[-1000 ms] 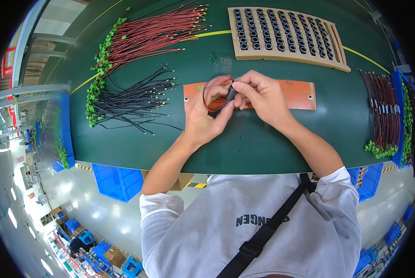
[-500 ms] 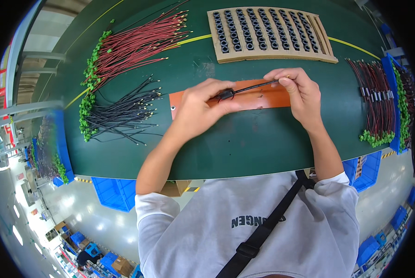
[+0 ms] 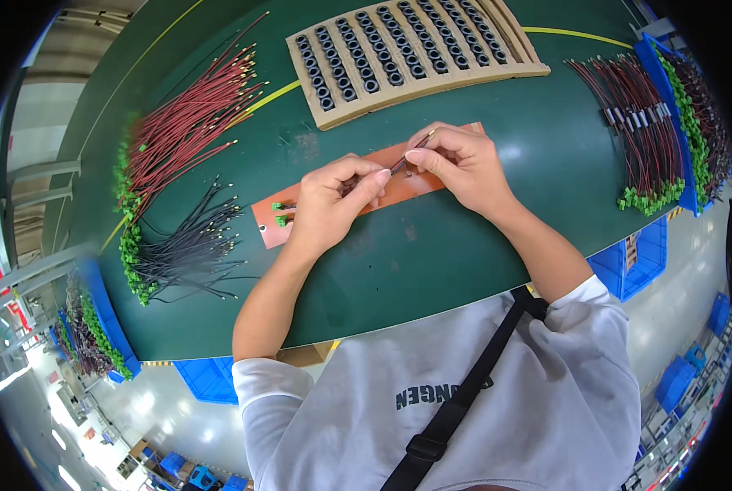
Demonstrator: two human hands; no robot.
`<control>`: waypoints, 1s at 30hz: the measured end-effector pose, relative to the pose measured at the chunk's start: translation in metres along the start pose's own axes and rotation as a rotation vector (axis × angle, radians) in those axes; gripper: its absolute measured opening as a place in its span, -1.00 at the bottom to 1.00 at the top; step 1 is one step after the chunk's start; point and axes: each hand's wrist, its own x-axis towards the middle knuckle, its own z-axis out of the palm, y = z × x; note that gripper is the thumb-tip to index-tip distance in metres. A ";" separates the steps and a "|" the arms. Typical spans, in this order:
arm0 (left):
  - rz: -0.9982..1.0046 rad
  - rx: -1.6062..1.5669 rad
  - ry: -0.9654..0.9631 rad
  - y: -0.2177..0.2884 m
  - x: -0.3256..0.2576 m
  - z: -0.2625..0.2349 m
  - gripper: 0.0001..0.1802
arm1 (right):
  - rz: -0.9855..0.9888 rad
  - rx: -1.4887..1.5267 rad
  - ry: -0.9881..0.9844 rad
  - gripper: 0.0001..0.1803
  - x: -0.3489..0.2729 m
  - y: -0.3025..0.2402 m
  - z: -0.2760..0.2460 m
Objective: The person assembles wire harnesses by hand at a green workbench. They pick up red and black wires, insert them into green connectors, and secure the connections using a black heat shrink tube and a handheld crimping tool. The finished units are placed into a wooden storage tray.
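Thin dark wires (image 3: 397, 167) stretch between my hands above an orange strip (image 3: 272, 236) on the table. My left hand (image 3: 337, 200) pinches them with thumb and forefinger. My right hand (image 3: 460, 168) closes on their end, and bare tips (image 3: 431, 133) poke out above its fingers. Beside my left hand, at the strip's left end, two green connectors (image 3: 282, 207) show; their wires run under that hand. Whether a black ring is inside my left fist is hidden.
A cardboard tray (image 3: 345, 114) with rows of black rings lies at the far side. Red wires (image 3: 194, 123) and black wires (image 3: 186, 245) with green connectors lie on the left. Joined wire bundles (image 3: 640, 123) lie right, beside a blue bin (image 3: 669, 106).
The view has turned, so the table appears tilted. My hands have drawn closer together along the wires. The black ring seen at my left fingers is out of sight, and two green connectors now show.
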 end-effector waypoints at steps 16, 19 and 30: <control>-0.022 -0.013 -0.074 0.001 0.000 -0.009 -0.88 | 0.107 0.078 -0.010 -0.73 0.002 -0.006 -0.002; -0.017 0.006 -0.076 0.001 0.001 -0.009 -0.88 | 0.117 0.093 -0.016 -0.73 0.002 -0.003 -0.002; -0.016 0.034 -0.063 0.006 0.000 -0.005 -0.86 | 0.103 0.079 -0.014 -0.74 0.003 -0.001 -0.004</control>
